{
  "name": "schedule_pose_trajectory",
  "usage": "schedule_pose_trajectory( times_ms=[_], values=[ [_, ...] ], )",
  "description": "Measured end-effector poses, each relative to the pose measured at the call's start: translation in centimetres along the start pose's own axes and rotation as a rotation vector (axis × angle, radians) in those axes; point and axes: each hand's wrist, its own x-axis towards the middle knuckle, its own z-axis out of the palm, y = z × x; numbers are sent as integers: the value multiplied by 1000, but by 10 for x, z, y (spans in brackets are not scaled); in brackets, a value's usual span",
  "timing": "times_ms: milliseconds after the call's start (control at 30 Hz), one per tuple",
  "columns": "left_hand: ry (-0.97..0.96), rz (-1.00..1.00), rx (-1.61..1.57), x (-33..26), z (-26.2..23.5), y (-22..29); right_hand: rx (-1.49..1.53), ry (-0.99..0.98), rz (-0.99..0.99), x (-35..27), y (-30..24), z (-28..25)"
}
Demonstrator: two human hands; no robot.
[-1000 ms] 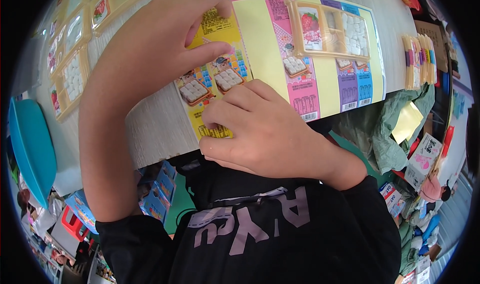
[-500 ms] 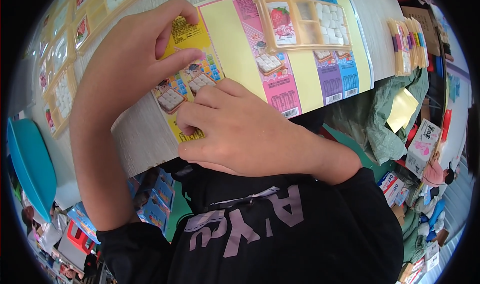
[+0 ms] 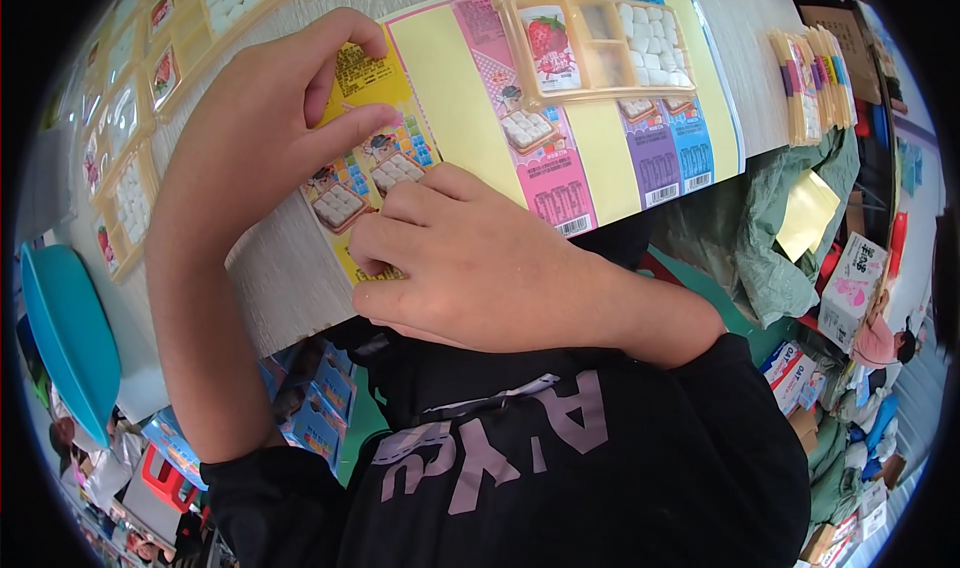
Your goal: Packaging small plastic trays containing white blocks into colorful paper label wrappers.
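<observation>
A yellow printed label (image 3: 408, 138) with pictures of white pieces lies at the left part of a pale sticker sheet (image 3: 437, 53). My left hand (image 3: 285, 108) rests over the label's upper left, thumb and index finger stretched apart. At its lower end my right hand (image 3: 470, 253) is closed, fingers curled in on the label; the fingertips are partly hidden. A clear tan plastic tray (image 3: 603, 53) lies on the sheet to the right, holding white pieces and a strawberry packet (image 3: 550, 48). Pink (image 3: 560, 183), purple (image 3: 655, 158) and blue labels (image 3: 697, 148) show beneath it.
Several filled trays (image 3: 125, 203) are grouped at the table's left. Labelled trays (image 3: 815, 86) stand stacked at the right edge, by a green plastic bag (image 3: 775, 238). A teal basin (image 3: 68, 338) sits at the far left. Blue boxes (image 3: 315, 398) are below the table.
Both hands keep nearly the same pose. The sheet and its tray appear slightly further left, with a small shift of the whole view.
</observation>
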Motion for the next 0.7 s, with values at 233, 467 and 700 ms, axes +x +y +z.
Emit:
schedule_pose_trajectory(
  times_ms=[233, 467, 700],
  values=[
    [29, 44, -17, 1, 3, -1, 39, -49, 19, -1, -1, -8],
    [-4, -4, 33, 4, -8, 17, 76, -158, 58, -12, -7, -44],
    [-134, -84, 24, 8, -5, 8, -43, -181, 80, -8, 5, -45]
  ],
)
